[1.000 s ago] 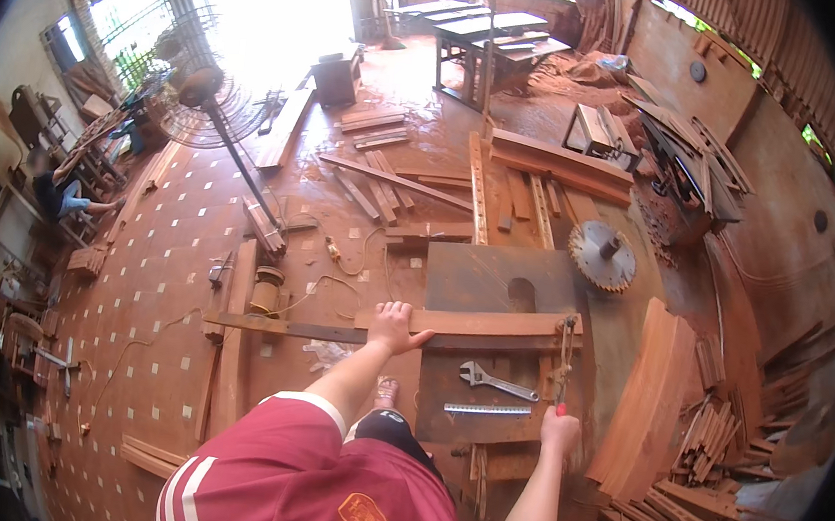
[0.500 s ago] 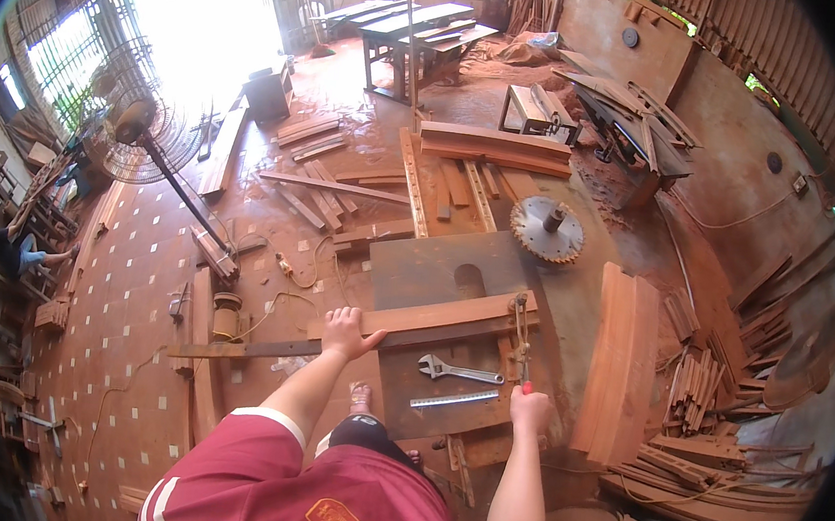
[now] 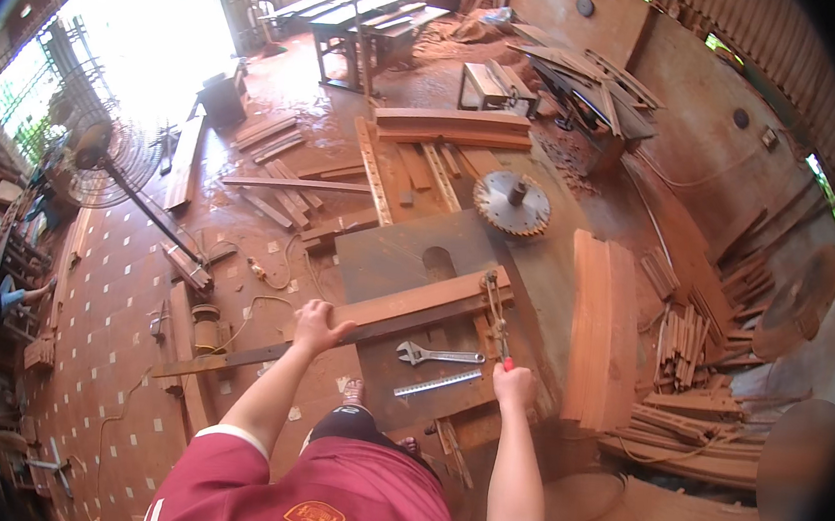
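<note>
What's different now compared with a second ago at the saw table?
Little has changed. The left hand still presses on the long wooden board, and the right hand still grips the red-handled tool. The adjustable wrench and metal ruler lie where they were.

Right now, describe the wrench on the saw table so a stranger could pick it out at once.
Start at the big grey saw table in the middle of the workshop. Near its front edge, between the left hand and the right hand, lies the wrench. It is shiny silver with an open jaw at its left end, above a flat metal ruler that has no jaw.
</note>
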The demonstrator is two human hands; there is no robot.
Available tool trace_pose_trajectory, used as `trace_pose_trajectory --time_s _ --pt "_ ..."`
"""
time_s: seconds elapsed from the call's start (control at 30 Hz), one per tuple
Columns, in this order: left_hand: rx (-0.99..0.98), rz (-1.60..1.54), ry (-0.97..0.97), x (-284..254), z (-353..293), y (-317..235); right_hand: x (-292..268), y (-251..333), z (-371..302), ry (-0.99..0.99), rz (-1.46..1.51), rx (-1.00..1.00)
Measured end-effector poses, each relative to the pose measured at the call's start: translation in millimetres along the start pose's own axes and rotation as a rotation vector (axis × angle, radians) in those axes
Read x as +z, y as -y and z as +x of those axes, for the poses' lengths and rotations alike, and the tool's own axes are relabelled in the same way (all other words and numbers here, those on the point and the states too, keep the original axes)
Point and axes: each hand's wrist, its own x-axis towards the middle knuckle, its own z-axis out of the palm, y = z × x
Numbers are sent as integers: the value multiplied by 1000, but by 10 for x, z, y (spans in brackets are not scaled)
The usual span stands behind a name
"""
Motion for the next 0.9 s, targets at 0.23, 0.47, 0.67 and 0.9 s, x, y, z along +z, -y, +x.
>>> trace_pose_trajectory --time_s 0.23,0.47,0.67,0.9 --pt "-273 -98 154 -436 -264 686 277 -395 184 75 224 -111" --pt "-453 -572 315 -434 -451 1326 -430 -127 180 527 280 152" --pt "-363 -525 411 -169 -332 1633 -627 16 101 391 128 69" --pt "-513 -700 529 -351 -243 1628 -1040 668 71 312 183 44"
